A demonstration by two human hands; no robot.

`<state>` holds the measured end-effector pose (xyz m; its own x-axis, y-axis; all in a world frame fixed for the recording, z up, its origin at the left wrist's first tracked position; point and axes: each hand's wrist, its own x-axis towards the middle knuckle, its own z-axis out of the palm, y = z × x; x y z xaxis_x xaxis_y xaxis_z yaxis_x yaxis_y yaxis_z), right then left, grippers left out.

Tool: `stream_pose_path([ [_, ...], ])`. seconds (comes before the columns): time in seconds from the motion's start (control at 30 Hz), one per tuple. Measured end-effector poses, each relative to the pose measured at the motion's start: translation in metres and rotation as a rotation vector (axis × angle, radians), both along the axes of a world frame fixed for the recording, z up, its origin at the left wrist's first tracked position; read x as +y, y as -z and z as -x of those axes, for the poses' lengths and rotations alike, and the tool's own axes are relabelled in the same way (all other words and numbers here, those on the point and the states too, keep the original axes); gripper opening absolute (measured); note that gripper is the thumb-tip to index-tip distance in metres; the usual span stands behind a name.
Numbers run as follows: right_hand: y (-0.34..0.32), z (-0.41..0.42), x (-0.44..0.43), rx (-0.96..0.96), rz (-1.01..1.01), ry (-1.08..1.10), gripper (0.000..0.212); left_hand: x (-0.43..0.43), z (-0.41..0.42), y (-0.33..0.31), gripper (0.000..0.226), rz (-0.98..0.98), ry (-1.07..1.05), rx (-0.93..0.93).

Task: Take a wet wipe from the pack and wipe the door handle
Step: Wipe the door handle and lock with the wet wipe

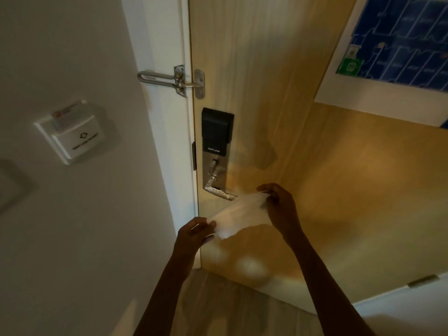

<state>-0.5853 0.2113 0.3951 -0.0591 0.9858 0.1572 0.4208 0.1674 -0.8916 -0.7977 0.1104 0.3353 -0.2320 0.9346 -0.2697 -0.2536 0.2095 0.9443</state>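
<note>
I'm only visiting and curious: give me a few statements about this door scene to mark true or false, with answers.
1. The left hand and right hand both hold the wipe. True.
2. A card sits in the wall holder. True.
3. The lock has a white cover. False: it is black.
4. The left hand grips the handle. False: it pinches the wipe, lower than the handle.

**Wipe spread beside the lever**

The white, thin wet wipe (238, 213) is stretched slantwise between the left hand (197, 230) and the right hand (278, 202). Its upper edge is near the free end of the silver door handle (219, 190), a lever pointing right.
</note>
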Motion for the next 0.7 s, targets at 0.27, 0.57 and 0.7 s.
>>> stream_pose_path([
  [0.27,-0.013,0.030,0.031,-0.252,-0.162,-0.156,0.023,0.001,0.002,0.023,0.033,0.125,0.096,0.063],
  [0.57,-0.006,0.069,0.054,-0.557,-0.331,-0.058,0.015,0.030,-0.007,0.049,0.044,0.254,0.227,-0.100],
  [0.7,0.011,0.071,0.049,-0.653,-0.245,-0.015,0.019,0.042,0.011,0.064,0.030,0.359,0.258,-0.026],
])
